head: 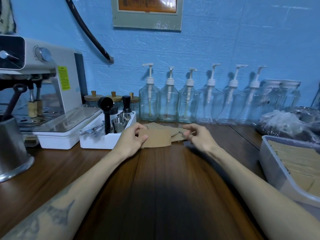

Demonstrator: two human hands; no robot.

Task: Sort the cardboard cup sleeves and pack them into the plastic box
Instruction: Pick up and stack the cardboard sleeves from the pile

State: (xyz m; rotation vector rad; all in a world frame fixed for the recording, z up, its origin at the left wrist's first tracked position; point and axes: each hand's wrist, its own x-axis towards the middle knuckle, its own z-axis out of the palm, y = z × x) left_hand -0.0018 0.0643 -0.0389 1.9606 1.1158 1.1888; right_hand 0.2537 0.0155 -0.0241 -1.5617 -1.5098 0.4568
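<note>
Several flat brown cardboard cup sleeves [174, 131] lie in a loose pile on the dark wooden counter, in front of the pump bottles. My left hand [134, 141] grips the left end of a small stack of sleeves [158, 138] standing on edge. My right hand [197, 135] pinches the edge of a sleeve at the right side of the pile. The clear plastic box [275, 163] sits at the right edge of the counter, with rows of sleeves packed inside it.
A white tray [103, 142] of metal cups and a black scoop stands just left of my left hand. An espresso machine [43, 80] and a steel jug [12, 148] are at the left. Glass pump bottles [188, 103] line the wall. Plastic bags [287, 122] lie behind the box.
</note>
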